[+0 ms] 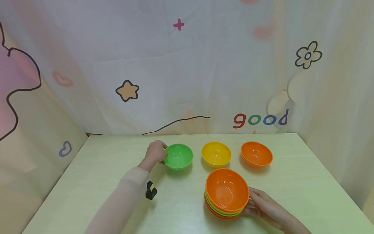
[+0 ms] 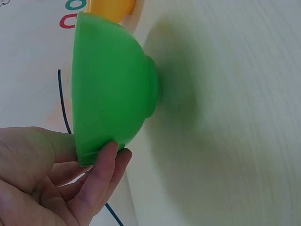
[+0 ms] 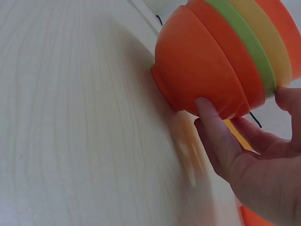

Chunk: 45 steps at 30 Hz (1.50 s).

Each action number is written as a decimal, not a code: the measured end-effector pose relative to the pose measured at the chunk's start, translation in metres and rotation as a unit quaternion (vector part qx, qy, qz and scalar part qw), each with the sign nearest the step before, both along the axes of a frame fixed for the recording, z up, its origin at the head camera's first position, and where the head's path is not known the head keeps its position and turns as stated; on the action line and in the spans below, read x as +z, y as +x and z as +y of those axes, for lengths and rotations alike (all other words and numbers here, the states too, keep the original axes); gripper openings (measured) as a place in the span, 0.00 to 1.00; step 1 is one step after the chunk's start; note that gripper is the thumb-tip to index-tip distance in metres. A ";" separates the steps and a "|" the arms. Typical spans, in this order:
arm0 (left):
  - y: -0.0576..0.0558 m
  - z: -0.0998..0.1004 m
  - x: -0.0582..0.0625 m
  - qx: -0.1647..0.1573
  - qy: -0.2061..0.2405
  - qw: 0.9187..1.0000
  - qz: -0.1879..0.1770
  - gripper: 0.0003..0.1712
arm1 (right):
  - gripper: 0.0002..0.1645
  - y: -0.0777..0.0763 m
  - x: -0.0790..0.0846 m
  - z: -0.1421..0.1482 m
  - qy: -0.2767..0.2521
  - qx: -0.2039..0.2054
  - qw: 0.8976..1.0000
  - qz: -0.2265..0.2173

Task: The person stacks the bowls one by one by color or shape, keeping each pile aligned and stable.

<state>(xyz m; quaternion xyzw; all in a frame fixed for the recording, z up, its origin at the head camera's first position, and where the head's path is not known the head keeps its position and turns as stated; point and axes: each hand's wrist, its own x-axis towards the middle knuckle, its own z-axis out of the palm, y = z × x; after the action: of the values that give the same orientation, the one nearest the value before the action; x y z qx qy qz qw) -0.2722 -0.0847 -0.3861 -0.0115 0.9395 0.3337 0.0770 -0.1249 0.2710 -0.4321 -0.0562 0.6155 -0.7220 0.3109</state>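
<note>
My left hand pinches the left rim of a green bowl, its thumb at the edge and fingers against the outer wall. In the left wrist view that bowl shows its side and foot; whether the foot touches the table I cannot tell. Nearer to me is a stack of nested bowls, orange on top with yellow, green and orange layers beneath. My right hand holds this stack from its right side. The right wrist view shows fingertips against the lowest orange bowl and the thumb higher up.
Behind the stack, a yellow bowl and a single orange bowl stand upright, to the right of the green one. Below the left forearm appears a small black and yellow object. A printed curtain hangs along the table's back edge.
</note>
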 end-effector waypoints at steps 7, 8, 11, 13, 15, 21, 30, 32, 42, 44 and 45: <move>0.004 0.003 0.010 -0.030 0.000 0.999 0.012 0.22 | 0.41 0.000 0.000 0.000 0.002 0.000 1.000 0.002; 0.004 0.003 0.011 -0.034 0.001 0.999 0.014 0.22 | 0.41 0.000 -0.001 0.000 0.001 0.000 1.000 0.002; 0.006 0.006 0.015 -0.039 0.010 0.999 0.013 0.22 | 0.41 0.000 -0.001 0.000 0.001 0.001 1.000 0.004; 0.008 0.008 0.018 -0.043 0.013 0.999 0.013 0.22 | 0.41 0.000 -0.001 0.000 0.001 0.000 1.000 0.003; 0.010 0.010 0.022 -0.047 0.015 0.999 0.011 0.23 | 0.41 0.000 -0.001 0.000 0.002 -0.001 1.000 0.002; 0.014 0.019 0.034 -0.069 0.006 0.997 0.016 0.23 | 0.41 0.000 -0.002 0.000 0.000 0.001 1.000 0.003; 0.020 0.031 0.047 -0.100 -0.002 0.995 0.026 0.23 | 0.40 0.000 -0.001 0.001 -0.004 0.003 1.000 -0.001; 0.022 0.033 0.050 -0.108 -0.001 0.994 0.026 0.23 | 0.40 0.001 -0.002 0.001 -0.006 0.005 1.000 0.000; 0.027 0.042 0.063 -0.138 -0.008 0.990 0.034 0.24 | 0.38 0.001 -0.002 0.002 -0.023 0.016 1.000 0.004; 0.028 0.044 0.066 -0.138 -0.006 0.990 0.032 0.23 | 0.38 0.001 -0.001 0.002 -0.020 0.014 1.000 0.004; 0.028 0.044 0.067 -0.139 -0.006 0.990 0.033 0.24 | 0.38 0.001 -0.001 0.001 -0.019 0.012 1.000 0.004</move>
<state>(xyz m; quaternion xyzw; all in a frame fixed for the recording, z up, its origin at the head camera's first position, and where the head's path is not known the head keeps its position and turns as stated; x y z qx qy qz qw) -0.2440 -0.0405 -0.3187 0.1298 0.9360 0.3142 0.0917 -0.1242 0.2725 -0.4331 -0.0720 0.6024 -0.7294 0.3162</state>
